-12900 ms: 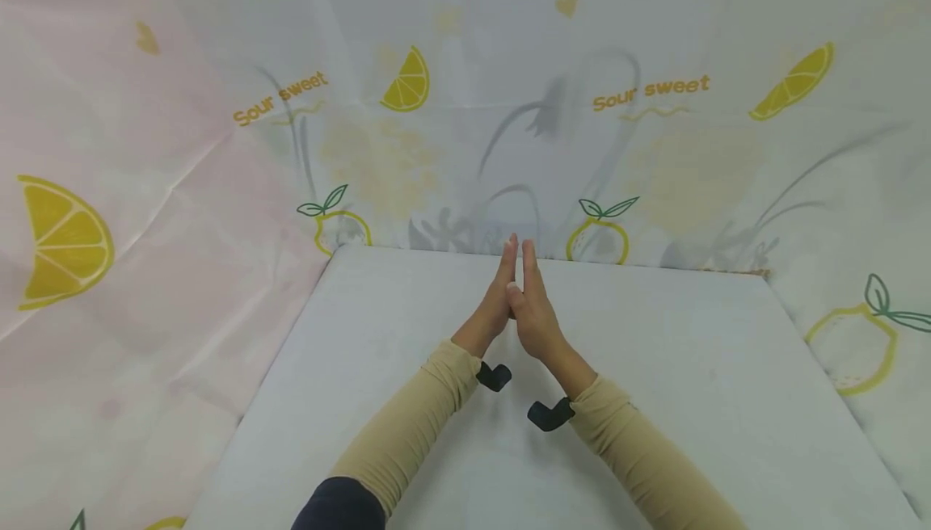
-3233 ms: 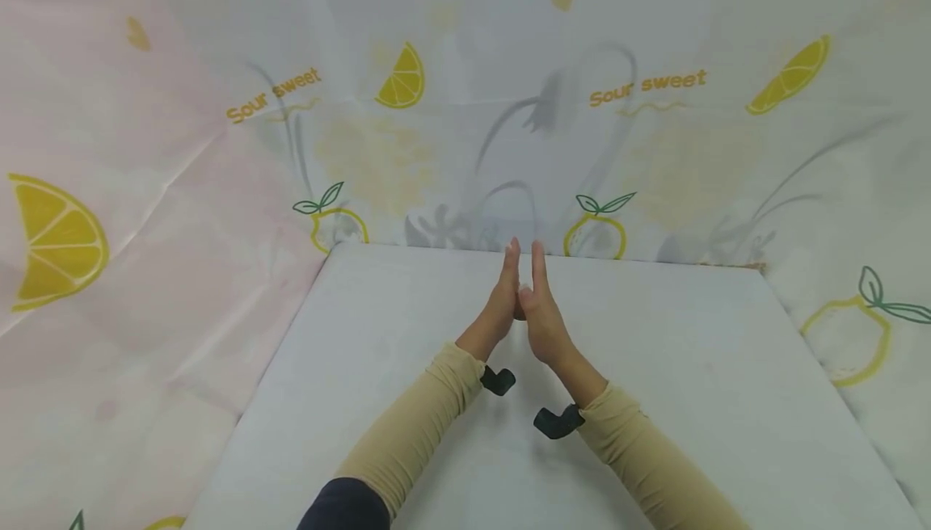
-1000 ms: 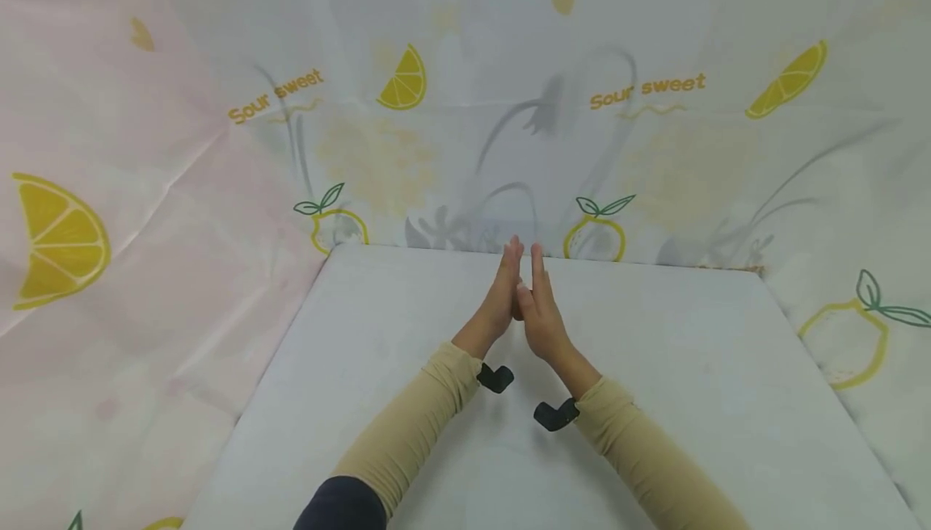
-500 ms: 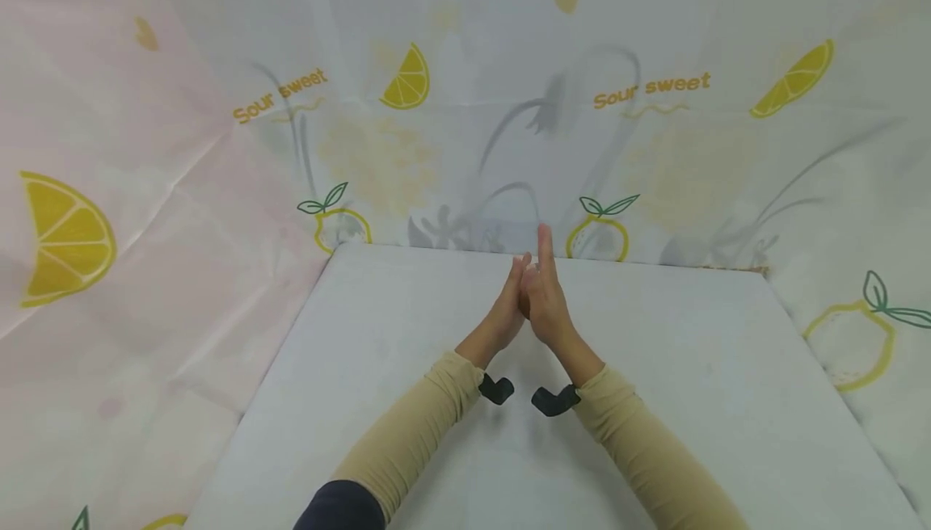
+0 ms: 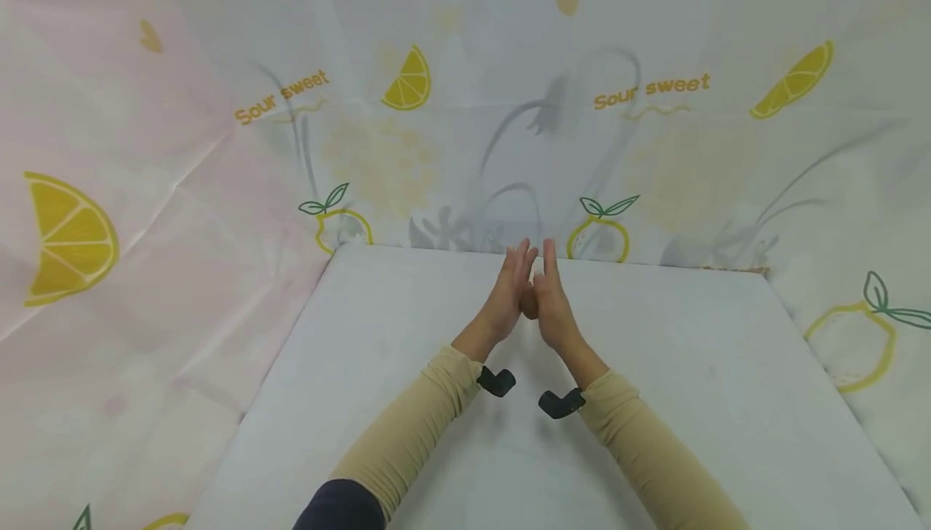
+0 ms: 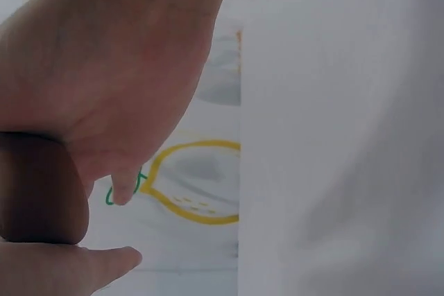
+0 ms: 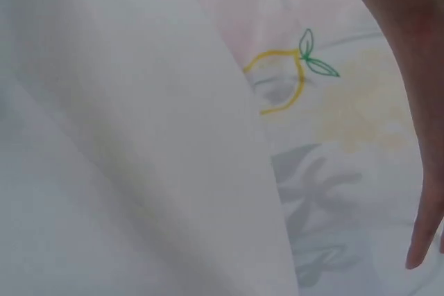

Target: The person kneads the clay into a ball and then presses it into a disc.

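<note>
A smooth brown lump [image 5: 530, 302], rounded and clay-like, sits between my two palms above the table. My left hand [image 5: 504, 292] lies along its left side with fingers straight, pointing forward and up. From the other side my right hand [image 5: 554, 304] faces it, fingers also extended. The left wrist view shows the lump [image 6: 43, 188] up close, with a thick, short body pressed between the right palm [image 6: 132, 74] above and the left hand [image 6: 55, 268] at the lower edge. In the right wrist view the lump is hidden, and part of the left hand [image 7: 416, 53] shows at the right edge.
A white table [image 5: 407, 304] lies under the forearms. Behind and beside it hangs a pale cloth [image 5: 465, 53] printed with lemons and lettering. Black wrist mounts [image 5: 496, 381] stick out below both sleeve cuffs.
Over the last half second the left hand slides forward and the right hand draws back a little. The palms' gap looks wider and more of the brown lump shows between them.
</note>
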The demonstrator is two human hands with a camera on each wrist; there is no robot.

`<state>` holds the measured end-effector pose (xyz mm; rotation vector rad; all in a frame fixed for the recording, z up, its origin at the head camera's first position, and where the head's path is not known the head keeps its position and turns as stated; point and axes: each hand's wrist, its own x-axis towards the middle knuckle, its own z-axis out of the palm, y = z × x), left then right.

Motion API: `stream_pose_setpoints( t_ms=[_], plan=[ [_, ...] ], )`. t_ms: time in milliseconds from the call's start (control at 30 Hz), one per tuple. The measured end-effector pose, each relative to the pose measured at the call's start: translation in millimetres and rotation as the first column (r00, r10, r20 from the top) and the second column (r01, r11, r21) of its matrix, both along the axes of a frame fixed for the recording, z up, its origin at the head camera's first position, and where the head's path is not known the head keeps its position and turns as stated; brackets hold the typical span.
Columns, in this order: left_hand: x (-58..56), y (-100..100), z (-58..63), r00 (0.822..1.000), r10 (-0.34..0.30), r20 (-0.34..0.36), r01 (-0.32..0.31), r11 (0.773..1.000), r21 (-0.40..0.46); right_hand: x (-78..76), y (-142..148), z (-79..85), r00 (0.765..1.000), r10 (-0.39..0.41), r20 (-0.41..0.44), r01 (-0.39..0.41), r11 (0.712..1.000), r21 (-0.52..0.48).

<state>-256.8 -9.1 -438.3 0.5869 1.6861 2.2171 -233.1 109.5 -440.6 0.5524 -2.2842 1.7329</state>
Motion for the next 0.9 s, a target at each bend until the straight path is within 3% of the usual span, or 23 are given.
stream_pose_setpoints(
  t_ms=[200,400,567,700,900],
  plan=[
    [-4.2,-3,-0.2,0.996,0.093,-0.009,-0.093,0.993,-0.067,0.5,-12,-23.9,0.993,0.008,-0.117,-0.004,1.000,0.029],
    [-3.7,-5,-5.4,0.993,0.122,-0.002,-0.121,0.983,-0.138,5.2,-21,-15.2,0.981,0.034,-0.192,-0.036,0.999,-0.008],
    [0.0,-4,-14.2,0.996,0.089,0.009,-0.087,0.987,-0.137,-0.7,-21,-2.9,0.973,-0.006,-0.232,0.001,1.000,-0.022],
    [1.3,-3,-19.0,0.999,0.039,0.011,-0.037,0.993,-0.108,-10.2,-17,-2.4,0.968,-0.030,-0.251,0.027,1.000,-0.013],
    [1.4,-3,-14.7,0.997,-0.068,-0.047,0.065,0.996,-0.061,-25.8,-5,-6.4,0.972,-0.058,-0.230,0.072,0.996,0.052]
  ],
)
